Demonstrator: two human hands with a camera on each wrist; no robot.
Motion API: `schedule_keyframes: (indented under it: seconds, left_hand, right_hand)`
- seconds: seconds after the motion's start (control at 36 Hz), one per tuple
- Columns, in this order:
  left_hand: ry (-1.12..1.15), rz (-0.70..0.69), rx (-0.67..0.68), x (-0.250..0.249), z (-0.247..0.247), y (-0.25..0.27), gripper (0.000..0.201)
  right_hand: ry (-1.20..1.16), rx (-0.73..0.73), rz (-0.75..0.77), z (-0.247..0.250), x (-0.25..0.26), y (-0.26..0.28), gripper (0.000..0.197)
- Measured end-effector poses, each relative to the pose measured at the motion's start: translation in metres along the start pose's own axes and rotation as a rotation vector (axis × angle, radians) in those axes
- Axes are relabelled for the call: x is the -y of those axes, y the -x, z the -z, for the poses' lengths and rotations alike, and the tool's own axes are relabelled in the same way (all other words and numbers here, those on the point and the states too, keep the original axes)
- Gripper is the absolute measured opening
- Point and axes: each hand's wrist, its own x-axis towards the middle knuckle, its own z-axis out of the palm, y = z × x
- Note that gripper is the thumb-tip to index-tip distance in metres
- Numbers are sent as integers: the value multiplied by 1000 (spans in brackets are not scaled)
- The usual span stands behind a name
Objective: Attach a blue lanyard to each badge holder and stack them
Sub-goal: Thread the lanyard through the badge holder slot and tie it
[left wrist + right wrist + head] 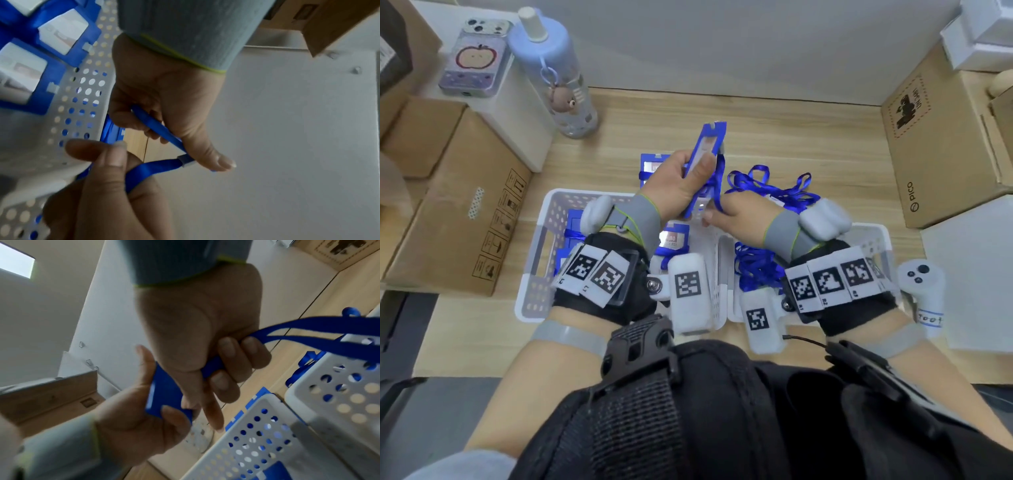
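My left hand [688, 171] grips a blue badge holder [709, 147] and holds it tilted above the table. My right hand [732, 212] pinches a blue lanyard strap [717, 185] at the holder's lower end. In the left wrist view the strap [148, 168] ends in a grey clip [185, 160] at my left thumb. In the right wrist view my right fingers [230, 353] curl round the strap. More badge holders [674, 240] lie in the left white basket [534, 274]. Loose lanyards [753, 267] fill the right basket [876, 236]. Badges with lanyards [652, 168] lie on the table behind.
Cardboard boxes [458, 212] line the left side, and a PICO box [928, 154] stands at the right. A blue bottle [554, 68] and a phone [472, 58] sit at the back left. A white controller [924, 294] stands beside the right basket.
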Motion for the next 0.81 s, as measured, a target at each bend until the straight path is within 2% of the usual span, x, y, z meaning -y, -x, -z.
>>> schedule_keyframes:
  seconds: [0.08,0.14,0.25,0.39,0.5,0.56,0.61,0.69,0.81]
  left_hand:
    - [-119,-25,-54,3,4,-4,58]
    - [-259,-51,-89,8,6,-6,46]
    - [-585,-84,-92,16,10,-9,55]
    - [-722,-172,123,9,5,0,56]
    - [-662,-231,210,1,3,4,50]
    - [-587,-205,247,-3,6,5,41]
    - [-442,-162,260,-6,9,7,44]
    - [-221,-141,177,-7,10,5,47]
    - [-41,-108,-16,-7,6,3,46]
  right_hand:
    - [47,28,33,2,10,6,45]
    - [79,2,56,10,13,10,39]
    - [147,-62,118,27,12,13,28]
    - [97,-248,95,43,-1,10,16]
    - [-62,-353,64,44,-11,7,13]
    - [-179,-387,29,39,-17,5,13]
    - [-257,-386,-6,34,-19,4,17]
    - [-340,-310,-61,25,-16,3,17]
    - [-329,-167,-52,16,-5,3,20]
